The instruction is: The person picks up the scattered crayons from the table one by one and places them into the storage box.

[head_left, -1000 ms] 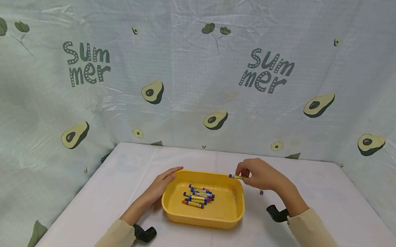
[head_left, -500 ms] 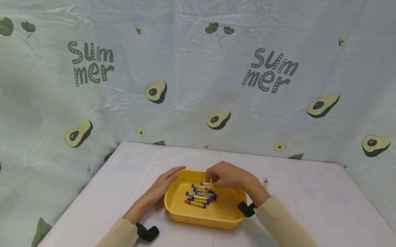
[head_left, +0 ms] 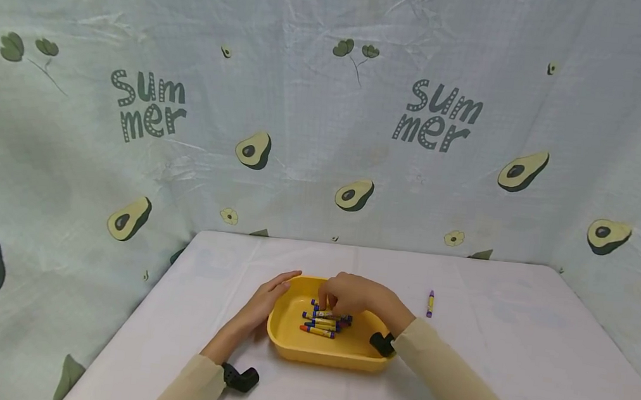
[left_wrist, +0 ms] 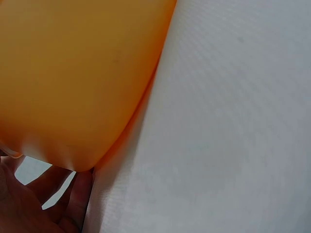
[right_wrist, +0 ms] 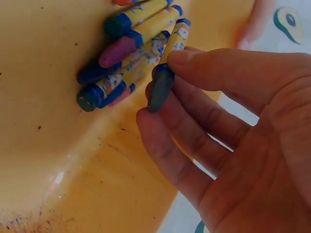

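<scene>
Head view: yellow tray [head_left: 285, 343] sits centre-low in frame on the white tabletop [head_left: 511, 369]. Right hand [head_left: 353, 296] is inside the tray, over the pile of crayons [head_left: 321, 323], fingers curled. Right wrist view shows it pinching one crayon [right_wrist: 167, 73] between thumb and fingers, dark tip pointing lower left, the crayon lying against the pile [right_wrist: 129, 58] on the tray floor [right_wrist: 43, 145]. Left hand [head_left: 266, 300] rests against the tray's left wall, fingers fairly straight along the rim, gripping nothing as far as the head view shows. Left wrist view is mostly the tray's outer wall [left_wrist: 73, 82] filling the upper left, tabletop [left_wrist: 233, 121] on the right, and part of the left hand [left_wrist: 29, 204] at lower left touching the tray's bottom edge. One purple crayon [head_left: 430, 303] lies loose on the tabletop right of the tray, well apart from both hands. Avocado-print cloth [head_left: 328, 112] covers the backdrop across the upper frame.
</scene>
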A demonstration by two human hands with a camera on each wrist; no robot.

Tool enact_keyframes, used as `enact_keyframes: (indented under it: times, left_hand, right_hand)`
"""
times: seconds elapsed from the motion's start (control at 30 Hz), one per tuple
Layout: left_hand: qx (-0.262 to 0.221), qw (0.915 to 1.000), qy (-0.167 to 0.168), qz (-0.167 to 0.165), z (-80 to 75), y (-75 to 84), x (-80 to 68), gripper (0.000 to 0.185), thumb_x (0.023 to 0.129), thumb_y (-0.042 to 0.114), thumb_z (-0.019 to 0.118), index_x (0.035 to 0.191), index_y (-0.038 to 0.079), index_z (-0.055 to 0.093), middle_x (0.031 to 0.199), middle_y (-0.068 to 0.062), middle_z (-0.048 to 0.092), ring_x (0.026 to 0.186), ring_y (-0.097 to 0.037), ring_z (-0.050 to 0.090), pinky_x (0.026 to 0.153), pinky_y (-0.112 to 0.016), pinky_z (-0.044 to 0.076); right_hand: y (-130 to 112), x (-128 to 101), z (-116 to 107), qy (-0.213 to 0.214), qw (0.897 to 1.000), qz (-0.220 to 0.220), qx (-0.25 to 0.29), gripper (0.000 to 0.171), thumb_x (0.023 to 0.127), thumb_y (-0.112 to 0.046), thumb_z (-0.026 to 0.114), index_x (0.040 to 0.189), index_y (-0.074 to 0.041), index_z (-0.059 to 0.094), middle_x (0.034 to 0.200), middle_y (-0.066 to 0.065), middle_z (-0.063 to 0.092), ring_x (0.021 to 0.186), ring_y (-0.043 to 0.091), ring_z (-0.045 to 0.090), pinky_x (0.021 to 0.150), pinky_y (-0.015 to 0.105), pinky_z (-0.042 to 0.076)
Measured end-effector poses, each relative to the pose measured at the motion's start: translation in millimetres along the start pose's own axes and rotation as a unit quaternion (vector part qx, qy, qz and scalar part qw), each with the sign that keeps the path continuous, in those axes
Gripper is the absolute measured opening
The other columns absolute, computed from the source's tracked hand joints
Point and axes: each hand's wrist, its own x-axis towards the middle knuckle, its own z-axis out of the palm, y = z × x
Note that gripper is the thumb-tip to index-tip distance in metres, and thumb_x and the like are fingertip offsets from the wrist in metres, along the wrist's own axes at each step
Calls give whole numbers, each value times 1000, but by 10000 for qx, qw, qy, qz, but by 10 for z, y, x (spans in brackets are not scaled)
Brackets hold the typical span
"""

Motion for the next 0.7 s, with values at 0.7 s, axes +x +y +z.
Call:
enact_keyframes:
  times: [0.7]
  left_hand:
    - [-148, 9997, 120, -118, 26, -22, 3, 45, 112, 28, 36, 154, 21, 49, 157, -11, 52, 141, -31, 54, 120, -52, 42]
  right_hand:
    - [328, -593, -540, 525, 9984, 198, -95, 19, 93, -6, 68, 109, -12, 75, 96, 0, 71, 85, 14, 60, 77, 27, 59]
